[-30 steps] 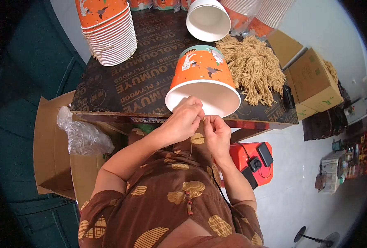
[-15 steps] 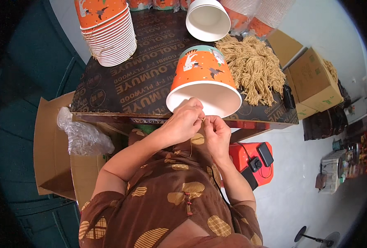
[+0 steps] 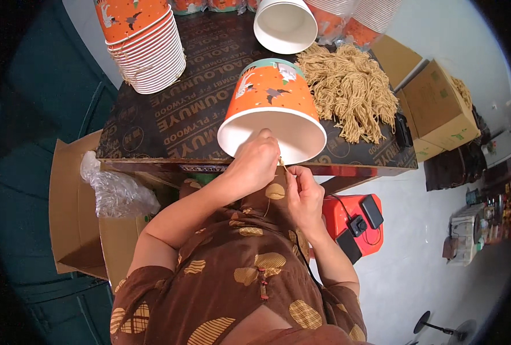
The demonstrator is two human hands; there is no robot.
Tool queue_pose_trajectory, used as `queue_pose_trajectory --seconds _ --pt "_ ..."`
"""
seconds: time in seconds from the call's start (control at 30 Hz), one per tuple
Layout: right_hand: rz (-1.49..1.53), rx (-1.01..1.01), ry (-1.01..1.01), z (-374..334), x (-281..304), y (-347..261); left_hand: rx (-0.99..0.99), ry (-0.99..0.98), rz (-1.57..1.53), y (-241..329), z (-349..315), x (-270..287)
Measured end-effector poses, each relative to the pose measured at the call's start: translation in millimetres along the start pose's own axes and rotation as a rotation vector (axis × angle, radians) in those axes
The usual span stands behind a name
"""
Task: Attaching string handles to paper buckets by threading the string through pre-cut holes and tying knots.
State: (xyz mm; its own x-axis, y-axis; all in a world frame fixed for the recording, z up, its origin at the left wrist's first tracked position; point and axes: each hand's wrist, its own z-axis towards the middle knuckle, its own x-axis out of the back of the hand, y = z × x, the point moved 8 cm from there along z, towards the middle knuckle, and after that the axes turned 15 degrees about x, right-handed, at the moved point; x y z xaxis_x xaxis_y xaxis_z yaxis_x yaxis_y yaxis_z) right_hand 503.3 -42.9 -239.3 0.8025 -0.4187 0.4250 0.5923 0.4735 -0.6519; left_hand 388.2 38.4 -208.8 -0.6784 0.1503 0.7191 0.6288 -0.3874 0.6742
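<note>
An orange paper bucket (image 3: 274,95) with a printed pattern lies on its side on the table, its white mouth towards me. My left hand (image 3: 256,164) is closed at the lower rim, partly in front of the mouth. Its fingertips appear to pinch a tan string (image 3: 282,163) at the rim, but are partly hidden. Just to the right and slightly lower, my right hand (image 3: 305,197) is closed in a pinch on the same string. A loose end of it hangs below the hands.
The dark plywood table (image 3: 169,138) carries a bucket stack (image 3: 152,60) at left, a white-mouthed bucket (image 3: 285,27) behind, and a heap of tan strings (image 3: 356,92) at right. Cardboard boxes (image 3: 74,207) stand left with plastic wrap (image 3: 117,192). A red stool (image 3: 370,244) holds small devices.
The bucket has shifted slightly left. My right hand has moved a little down and away from my left hand, with the string between them; my left hand has edged left.
</note>
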Motion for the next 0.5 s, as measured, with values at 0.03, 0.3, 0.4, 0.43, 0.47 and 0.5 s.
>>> queue_pose_trajectory --seconds 0.03,0.3,0.4,0.43,0.47,0.5 --pt "0.001 -0.003 0.001 -0.8 2.0 -0.9 0.000 -0.003 0.001 0.1 0.9 0.4" --pt "-0.121 0.151 -0.080 -2.8 9.6 -11.3 -0.007 -0.038 0.112 -0.8 4.3 -7.5" --pt "-0.129 0.173 -0.111 -3.3 10.6 -17.1 0.042 -0.068 0.160 0.7 4.1 -7.3" --pt "-0.127 0.173 -0.112 -4.5 11.4 -17.0 0.044 -0.067 0.161 0.9 3.8 -7.4" --pt "-0.145 0.179 -0.125 -5.8 11.2 -17.1 0.012 -0.067 0.212 3.3 3.2 -8.4" --pt "-0.163 0.184 -0.137 -6.2 10.6 -16.5 -0.022 -0.067 0.263 5.6 2.9 -9.3"
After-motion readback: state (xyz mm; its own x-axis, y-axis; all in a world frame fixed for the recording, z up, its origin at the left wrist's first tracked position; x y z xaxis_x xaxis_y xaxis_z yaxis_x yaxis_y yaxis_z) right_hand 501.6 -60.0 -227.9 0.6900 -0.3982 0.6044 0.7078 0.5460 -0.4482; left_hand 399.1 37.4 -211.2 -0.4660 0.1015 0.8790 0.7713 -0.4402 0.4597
